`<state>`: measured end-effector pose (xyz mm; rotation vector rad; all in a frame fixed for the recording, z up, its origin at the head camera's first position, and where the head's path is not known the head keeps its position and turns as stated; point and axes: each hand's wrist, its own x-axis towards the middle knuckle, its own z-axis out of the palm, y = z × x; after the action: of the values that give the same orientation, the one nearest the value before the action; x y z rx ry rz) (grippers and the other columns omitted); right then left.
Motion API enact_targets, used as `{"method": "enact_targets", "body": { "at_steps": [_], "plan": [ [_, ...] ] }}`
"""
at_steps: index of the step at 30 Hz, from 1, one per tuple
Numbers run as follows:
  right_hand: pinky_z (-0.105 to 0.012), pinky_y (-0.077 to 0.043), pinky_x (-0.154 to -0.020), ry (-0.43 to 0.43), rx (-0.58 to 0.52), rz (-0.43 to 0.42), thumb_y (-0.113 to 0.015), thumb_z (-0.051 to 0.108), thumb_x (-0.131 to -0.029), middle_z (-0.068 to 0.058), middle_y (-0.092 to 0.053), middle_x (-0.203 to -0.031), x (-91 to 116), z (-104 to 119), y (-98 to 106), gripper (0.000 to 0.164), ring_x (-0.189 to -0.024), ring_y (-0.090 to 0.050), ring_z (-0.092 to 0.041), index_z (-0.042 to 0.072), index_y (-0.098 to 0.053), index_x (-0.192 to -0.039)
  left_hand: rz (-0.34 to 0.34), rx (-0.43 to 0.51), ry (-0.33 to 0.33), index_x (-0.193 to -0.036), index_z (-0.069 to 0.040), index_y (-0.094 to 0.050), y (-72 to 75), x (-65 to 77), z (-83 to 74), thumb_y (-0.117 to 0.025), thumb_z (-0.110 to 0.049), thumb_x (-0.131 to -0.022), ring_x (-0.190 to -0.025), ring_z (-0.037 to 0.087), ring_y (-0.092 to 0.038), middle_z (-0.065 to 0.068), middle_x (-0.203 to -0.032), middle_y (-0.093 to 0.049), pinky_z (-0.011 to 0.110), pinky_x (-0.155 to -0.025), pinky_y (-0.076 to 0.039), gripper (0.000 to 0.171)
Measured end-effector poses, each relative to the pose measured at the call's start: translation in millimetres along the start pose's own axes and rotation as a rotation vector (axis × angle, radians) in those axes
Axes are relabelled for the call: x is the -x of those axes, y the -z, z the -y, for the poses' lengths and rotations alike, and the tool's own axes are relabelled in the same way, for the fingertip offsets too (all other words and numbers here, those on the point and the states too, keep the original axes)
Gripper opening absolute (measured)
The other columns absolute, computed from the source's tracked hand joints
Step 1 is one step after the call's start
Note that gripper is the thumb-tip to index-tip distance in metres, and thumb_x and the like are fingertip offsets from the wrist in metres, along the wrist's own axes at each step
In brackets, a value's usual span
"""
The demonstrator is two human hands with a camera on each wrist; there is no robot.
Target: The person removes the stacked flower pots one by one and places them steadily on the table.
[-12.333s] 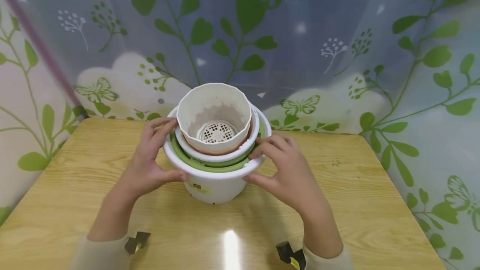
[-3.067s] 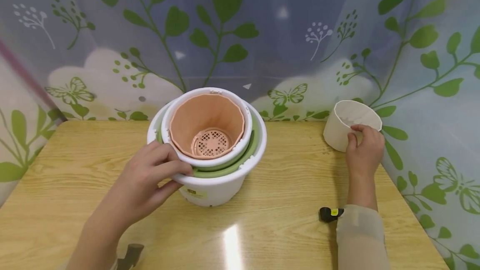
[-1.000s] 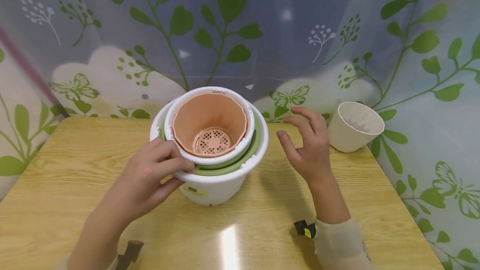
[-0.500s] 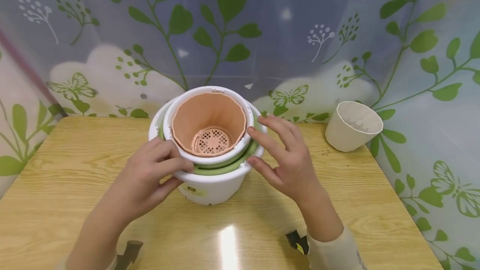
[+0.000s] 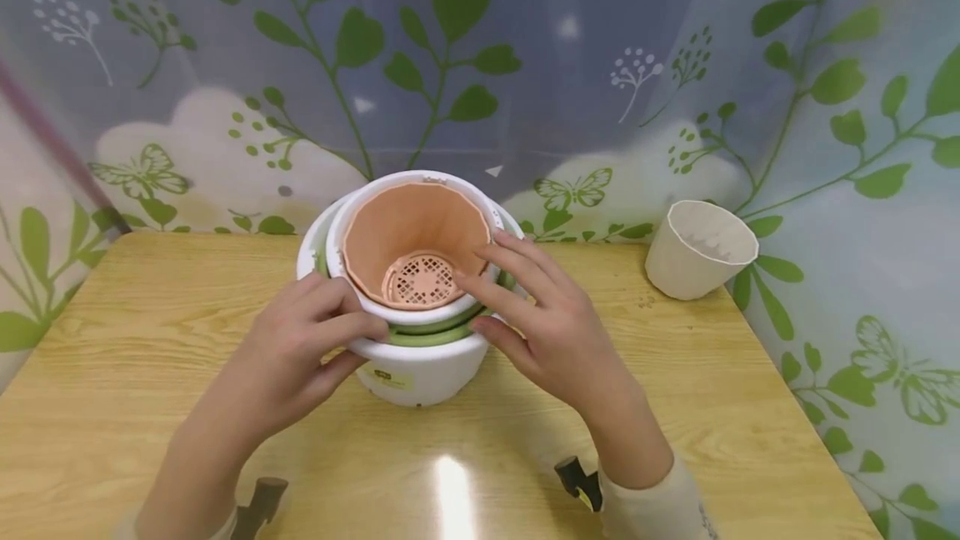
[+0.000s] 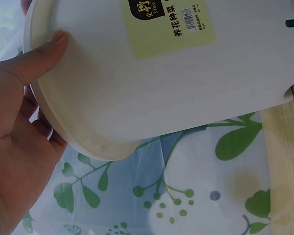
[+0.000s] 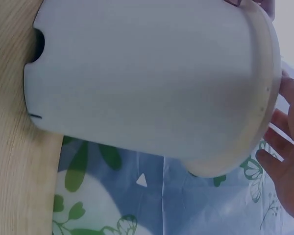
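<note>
A nest of plastic flowerpots stands on the table. Innermost is an orange pot [image 5: 416, 215] with a pierced bottom, inside a white-rimmed pot [image 5: 412, 317]. Around these show a green pot [image 5: 429, 339] and the large white outer pot [image 5: 442, 375], which bears a yellow label [image 6: 169, 29]. My left hand [image 5: 300, 344] grips the outer pot's front-left rim, thumb outside and fingers over the edge. Over the right side reaches my right hand [image 5: 551, 327], fingers spread and lightly bent, fingertips at the orange pot's rim. Whether they touch it, I cannot tell.
A cream faceted pot [image 5: 678, 261] stands alone at the table's back right. The wooden table [image 5: 360, 473] meets a leaf-printed curtain [image 5: 525, 140] behind and at both sides. Dark wrist mounts [image 5: 579, 482] jut from the sleeves.
The cream pot, innermost at first, was lifted out and placed at back right by my right hand. That hand then let go and came back left over the nest. My left hand keeps its grip.
</note>
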<state>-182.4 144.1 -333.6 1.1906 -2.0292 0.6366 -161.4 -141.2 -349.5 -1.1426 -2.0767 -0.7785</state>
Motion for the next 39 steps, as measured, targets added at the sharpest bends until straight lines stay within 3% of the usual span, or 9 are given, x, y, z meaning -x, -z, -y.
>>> {"method": "enact_targets", "body": {
  "at_steps": [4, 11, 18, 22, 26, 32, 39],
  "plan": [
    [-0.042, -0.036, -0.115, -0.038, -0.022, 0.032, -0.066, 0.031, -0.096, -0.012, -0.064, -0.128, -3, -1, -5, 0.032, -0.131, -0.052, -0.036, 0.011, -0.071, -0.121, 0.002, -0.009, -0.021, -0.091, -0.018, -0.072, -0.9, -1.5, 2.7, -0.078, -0.015, -0.075, -0.084, 0.016, -0.052, -0.007, -0.086, -0.057, 0.028, -0.078, -0.037, 0.017],
    [-0.035, -0.038, -0.113, -0.105, -0.028, 0.005, -0.077, 0.026, -0.084, -0.007, -0.071, -0.112, -8, -9, -9, 0.027, -0.126, -0.057, -0.031, 0.013, -0.077, -0.108, 0.006, -0.021, -0.039, -0.092, -0.017, -0.072, -3.3, -2.0, 6.0, -0.082, -0.011, -0.072, -0.087, 0.018, -0.055, -0.006, -0.088, -0.06, 0.03, -0.08, -0.04, 0.023],
    [-0.035, -0.043, -0.109, -0.081, 0.029, -0.092, -0.063, 0.039, -0.093, -0.005, -0.072, -0.104, -9, -7, -18, 0.032, -0.116, -0.062, -0.029, 0.011, -0.076, -0.101, 0.005, -0.025, -0.031, -0.092, -0.017, -0.073, -4.1, -0.6, 5.2, -0.082, -0.012, -0.073, -0.084, 0.016, -0.052, -0.007, -0.086, -0.058, 0.028, -0.079, -0.038, 0.022],
    [-0.035, -0.045, -0.105, -0.076, 0.042, -0.115, -0.062, 0.042, -0.093, -0.003, -0.072, -0.099, -10, -4, -20, 0.033, -0.11, -0.062, -0.027, 0.012, -0.076, -0.099, 0.001, -0.026, -0.039, -0.091, -0.017, -0.073, -3.6, -1.9, 4.6, -0.081, -0.012, -0.074, -0.083, 0.016, -0.052, -0.006, -0.085, -0.057, 0.027, -0.077, -0.038, 0.02],
    [-0.035, -0.043, -0.108, -0.081, 0.021, -0.042, -0.063, 0.041, -0.095, -0.003, -0.071, -0.104, -11, -2, -17, 0.032, -0.114, -0.061, -0.027, 0.013, -0.076, -0.103, 0.01, -0.034, -0.018, -0.092, -0.017, -0.073, -1.4, -1.1, 4.0, -0.082, -0.012, -0.072, -0.083, 0.016, -0.052, -0.006, -0.085, -0.057, 0.028, -0.078, -0.038, 0.022],
    [-0.039, -0.034, -0.116, -0.074, -0.022, 0.106, -0.057, 0.043, -0.1, -0.005, -0.066, -0.127, -14, 4, -16, 0.04, -0.133, -0.052, -0.028, 0.015, -0.069, -0.125, 0.049, -0.037, 0.043, -0.091, -0.017, -0.073, 1.8, 2.9, 2.6, -0.083, -0.013, -0.073, -0.084, 0.016, -0.051, -0.006, -0.085, -0.056, 0.027, -0.079, -0.037, 0.021],
    [-0.043, -0.03, -0.119, -0.071, -0.01, 0.178, -0.061, 0.028, -0.099, -0.003, -0.069, -0.116, -17, 10, -17, 0.031, -0.119, -0.06, -0.021, 0.016, -0.068, -0.127, 0.038, -0.027, 0.05, -0.091, -0.016, -0.073, 2.4, 4.4, 2.2, -0.082, -0.013, -0.074, -0.082, 0.015, -0.05, -0.006, -0.085, -0.056, 0.026, -0.078, -0.036, 0.019]
  ]
}}
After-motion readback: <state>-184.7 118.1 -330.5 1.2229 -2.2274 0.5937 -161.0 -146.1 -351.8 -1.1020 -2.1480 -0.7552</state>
